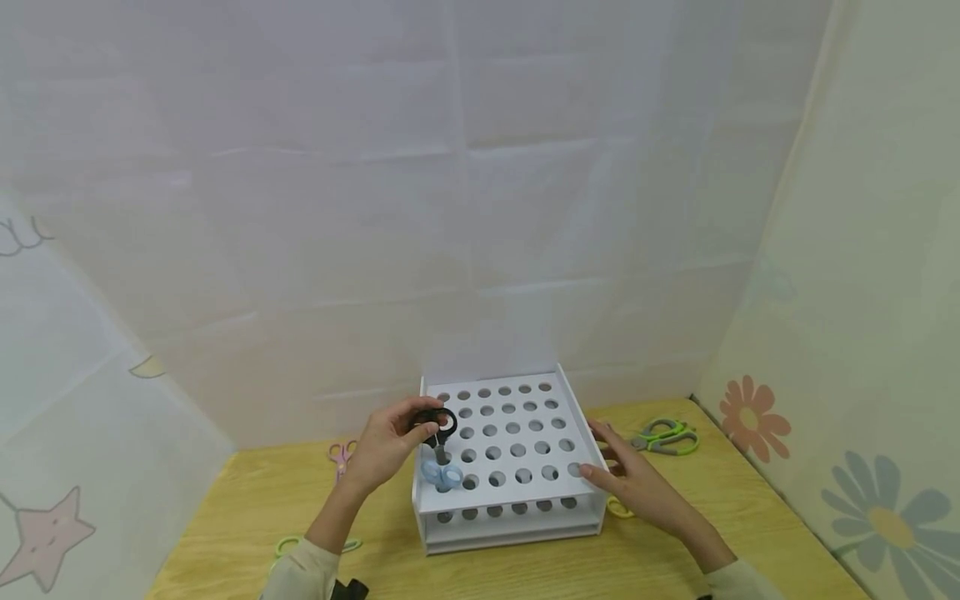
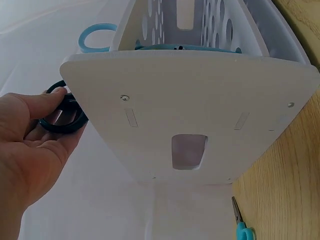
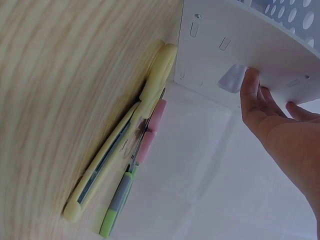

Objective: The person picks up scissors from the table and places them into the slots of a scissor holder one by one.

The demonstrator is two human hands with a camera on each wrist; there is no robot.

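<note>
A white two-tier rack (image 1: 480, 500) with rows of round holes stands on the table. My left hand (image 1: 386, 446) pinches a pair of black-handled scissors (image 1: 452, 431) by the finger loops, above the rack's left side. Their blades point down by a hole; whether the tips are inside, I cannot tell. Light blue scissors (image 1: 442, 476) stand in a front-left hole, handles up. In the left wrist view the side panel hides the black scissors' blades. My right hand (image 1: 637, 483) rests on the rack's right side, fingertips touching the panel near its cutout in the right wrist view.
Green-and-grey scissors (image 1: 667, 437) lie right of the rack. Yellow scissors (image 3: 155, 75) and pink-handled scissors (image 3: 150, 135) lie near its right side. On the left are pink scissors (image 1: 341, 454), green scissors (image 1: 285, 544) and teal scissors (image 2: 245, 232). A wall covering rises behind the table.
</note>
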